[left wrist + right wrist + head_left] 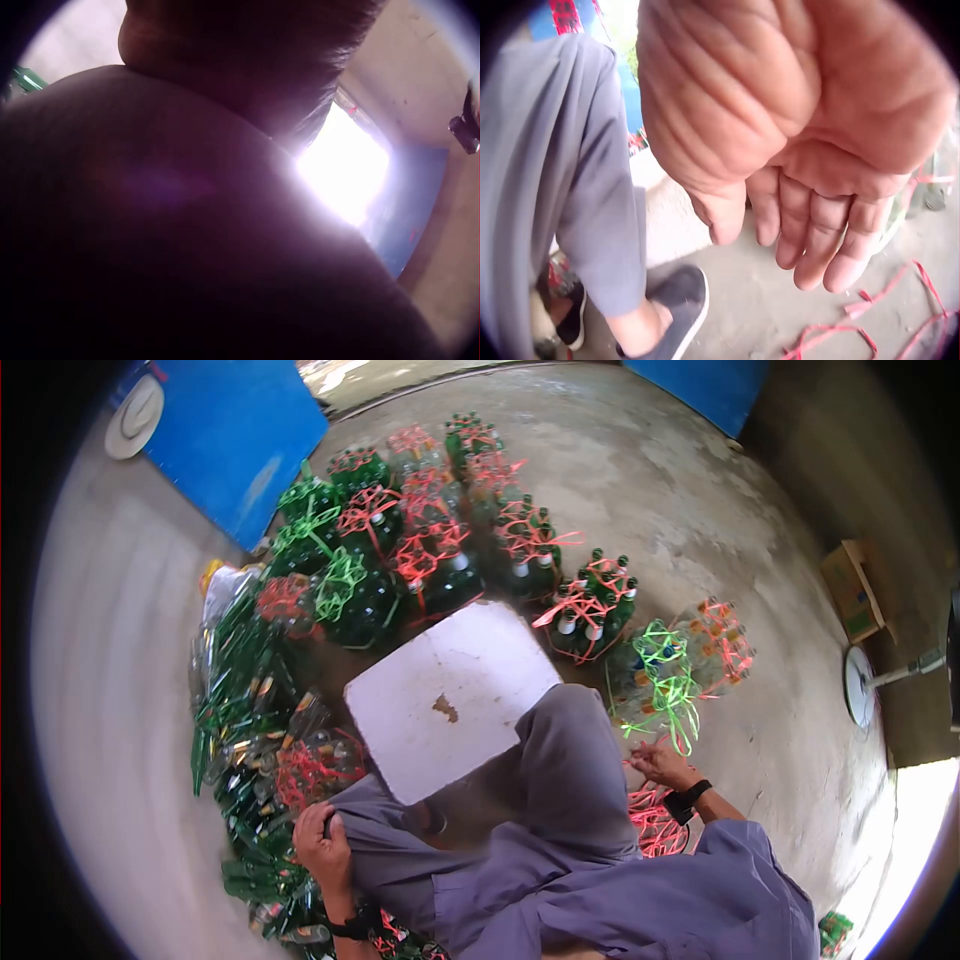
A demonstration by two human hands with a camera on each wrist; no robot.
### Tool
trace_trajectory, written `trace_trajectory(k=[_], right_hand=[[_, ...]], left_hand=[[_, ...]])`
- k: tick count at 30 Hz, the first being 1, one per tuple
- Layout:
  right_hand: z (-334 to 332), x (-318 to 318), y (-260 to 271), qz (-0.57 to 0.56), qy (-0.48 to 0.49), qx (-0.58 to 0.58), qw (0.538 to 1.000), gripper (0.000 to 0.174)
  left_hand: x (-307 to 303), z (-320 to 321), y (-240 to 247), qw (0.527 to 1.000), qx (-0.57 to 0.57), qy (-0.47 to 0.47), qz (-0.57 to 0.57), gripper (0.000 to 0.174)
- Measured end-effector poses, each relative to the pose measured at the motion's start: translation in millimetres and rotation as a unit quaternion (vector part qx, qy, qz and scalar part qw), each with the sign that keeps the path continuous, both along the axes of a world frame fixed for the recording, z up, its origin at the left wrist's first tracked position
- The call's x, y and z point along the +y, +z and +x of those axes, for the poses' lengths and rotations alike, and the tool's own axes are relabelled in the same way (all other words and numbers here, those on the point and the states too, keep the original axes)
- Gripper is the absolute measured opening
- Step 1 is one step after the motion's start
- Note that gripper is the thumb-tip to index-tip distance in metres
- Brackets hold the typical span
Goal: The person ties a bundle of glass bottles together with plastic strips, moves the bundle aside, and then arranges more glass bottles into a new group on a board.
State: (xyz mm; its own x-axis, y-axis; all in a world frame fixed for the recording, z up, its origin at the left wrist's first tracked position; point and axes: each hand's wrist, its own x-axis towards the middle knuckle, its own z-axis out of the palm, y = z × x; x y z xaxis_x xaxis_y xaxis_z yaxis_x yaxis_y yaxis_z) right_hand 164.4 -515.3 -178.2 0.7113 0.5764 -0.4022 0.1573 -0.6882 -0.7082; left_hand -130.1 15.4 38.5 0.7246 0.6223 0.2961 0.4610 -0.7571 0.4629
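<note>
No lettering, brand or number can be read on the bottles (pixel 365 605) or elsewhere.

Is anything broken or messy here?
Yes. The white board has a ragged brown patch near its middle, as if its surface chipped off. Loose green bottles lie jumbled at picture left, while tied bundles stand upright.

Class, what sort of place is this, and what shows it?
Probably a workroom or store for bottles: strapped bottle bundles stand on the floor, loose green bottles lie heaped to one side, and red strapping lies near the right hand.
</note>
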Motion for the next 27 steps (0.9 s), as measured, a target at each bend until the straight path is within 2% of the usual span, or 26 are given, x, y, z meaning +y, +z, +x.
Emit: trace_trajectory(k=[1, 3, 4, 5, 10, 11, 13, 14, 15, 17, 21, 24, 27], right_hand=[[12.3, 11.8, 6.8, 0.037, -0.019, -0.03, 0.999, 0.036], [30.4, 51.0, 64.3, 0.034, -0.088, -0.007, 0.995, 0.03], [41.1, 54.6, 52.1, 0.118, -0.078, -0.098, 0.985, 0.027], [46.9, 79.0, 98.3, 0.113, -0.088, -0.055, 0.988, 0.028], [49.2, 143.9, 174.6, 0.235, -0.13, -0.05, 0.962, 0.04], [45.1, 156.1, 177.8, 0.234, -0.129, -0.049, 0.962, 0.04], [35.8, 172.1, 185.9, 0.284, -0.007, -0.087, 0.955, 0.051], [31.2, 181.1, 191.0, 0.212, 0.046, -0.202, 0.955, 0.056], [26.0, 190.1, 195.9, 0.134, 0.098, -0.311, 0.936, 0.06], [16.6, 198.0, 202.2, 0.101, 0.076, -0.309, 0.943, 0.063], [13.0, 200.0, 198.3, 0.117, 0.072, -0.276, 0.951, 0.064], [8.1, 199.8, 189.9, 0.118, 0.076, -0.325, 0.935, 0.065], [3.1, 199.9, 192.5, 0.11, 0.078, -0.321, 0.938, 0.065]], left_hand=[[0.6, -2.9, 0.3, 1.0, 0.004, -0.001, -0.002, 0.016], [0.7, -6.5, 0.1, 1.0, 0.003, 0.018, 0.012, 0.016], [0.1, -7.0, 1.1, 1.0, -0.003, 0.009, 0.017, 0.016], [-0.3, -8.4, 2.2, 1.0, -0.009, 0.002, 0.022, 0.016], [-4.8, -12.4, 9.7, 0.999, -0.034, 0.016, 0.022, 0.016], [-3.8, -16.6, 9.5, 0.999, -0.034, 0.017, 0.021, 0.016], [-2.2, -18.8, 5.2, 0.999, -0.031, 0.02, 0.016, 0.016], [-1.9, -19.6, 2.8, 0.999, -0.034, 0.011, 0.01, 0.016], [-1.5, -22.4, 2.0, 0.999, -0.027, 0.016, 0.021, 0.016], [-0.6, -26.7, 0.6, 0.999, -0.021, 0.009, 0.027, 0.016], [1.0, -32.5, -0.5, 0.999, -0.032, 0.004, -0.002, 0.016], [4.3, -37.5, -2.4, 1.0, -0.029, 0.002, 0.005, 0.018], [5.0, -40.2, -4.2, 0.999, -0.035, 0.009, -0.008, 0.017]])
